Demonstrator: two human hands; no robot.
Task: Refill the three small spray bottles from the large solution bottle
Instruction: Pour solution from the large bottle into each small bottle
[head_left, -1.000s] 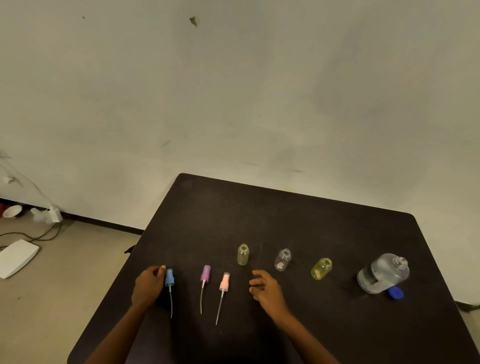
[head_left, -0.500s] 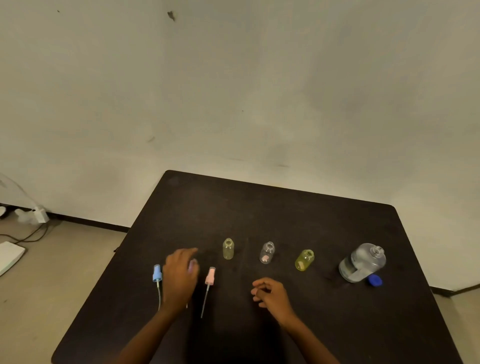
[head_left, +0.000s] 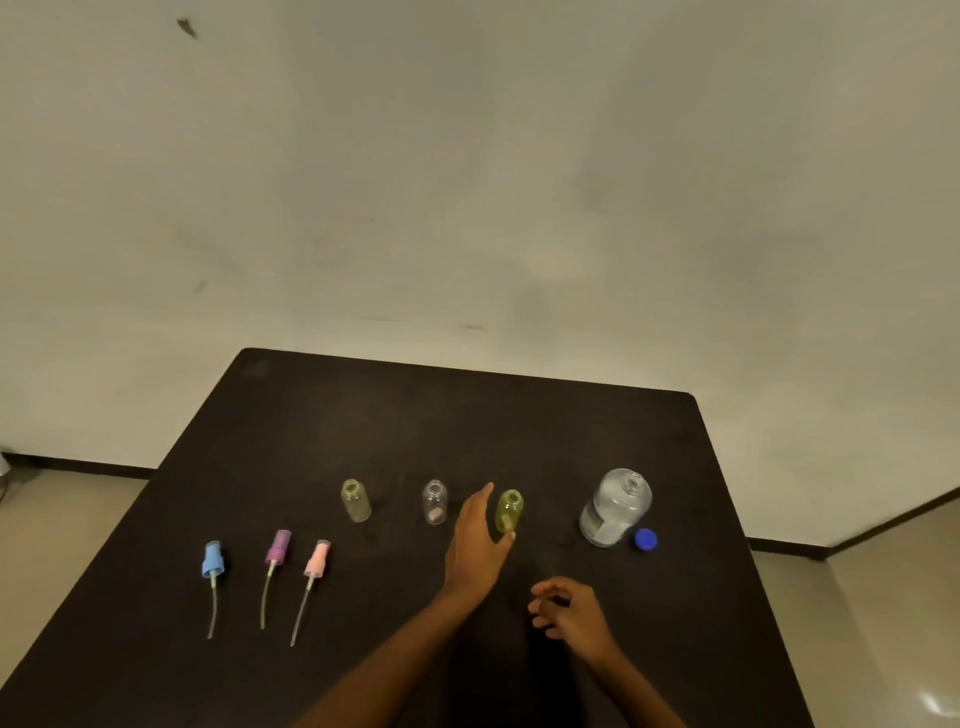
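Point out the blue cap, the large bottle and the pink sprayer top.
blue cap (head_left: 645, 539): head view, middle of its top.
large bottle (head_left: 615, 506): head view, clear side wall.
pink sprayer top (head_left: 317, 559): head view, pink head above the tube.

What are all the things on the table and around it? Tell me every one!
small bottles: three, pale yellow, clear and yellow-green, uncapped, standing in a row mid-table
large solution bottle: one, clear, uncapped, right of the row
cap: one, blue, beside the large solution bottle
spray tops: three, blue, purple and pink, lying near the left edge with tubes toward the person
table: one, black
wall: pale, behind
left hand: open, reaching at the yellow-green bottle
right hand: fingers loosely curled, holding nothing
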